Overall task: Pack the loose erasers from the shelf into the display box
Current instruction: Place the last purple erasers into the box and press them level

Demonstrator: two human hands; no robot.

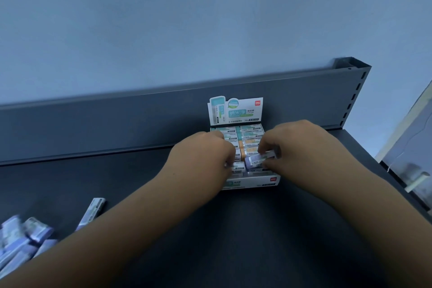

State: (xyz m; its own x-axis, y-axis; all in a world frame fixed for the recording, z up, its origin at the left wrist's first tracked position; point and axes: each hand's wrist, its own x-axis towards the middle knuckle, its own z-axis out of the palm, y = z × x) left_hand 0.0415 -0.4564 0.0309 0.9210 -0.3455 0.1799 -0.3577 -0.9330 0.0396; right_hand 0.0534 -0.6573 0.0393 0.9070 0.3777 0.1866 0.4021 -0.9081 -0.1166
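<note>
- The display box (257, 181) sits on the dark shelf (268, 229), its rear against the shelf's back panel (117, 124), and its printed header card (236, 110) stands upright behind the rows.
- Packed erasers (251, 134) fill the box in two columns side by side. Teal-banded sleeves sit at the rear, orange-banded ones in the middle of the right column.
- The right hand (301, 145) reaches in from the right. Its thumb and fingers pinch a purple eraser (263, 158), which is tilted over the front of the right column, just above the erasers already there.
- The left hand (203, 154) comes in from the left with its fingers curled down into the front of the left column, touching the erasers there. Whether it grips one or only presses on them cannot be told, because the knuckles hide the fingertips.
- The two hands are close together over the front half of the box, almost touching.
- A heap of loose erasers (21, 238), mostly in purple sleeves, lies at the near left of the shelf, well apart from the box and blurred.
- A single eraser (92, 210) lies on its own just beside the heap, on the side towards the box, pointing diagonally towards it.
- A pale blue wall (210, 18) rises behind the back panel, and a slotted upright post (357, 84) stands at the panel's right end.
</note>
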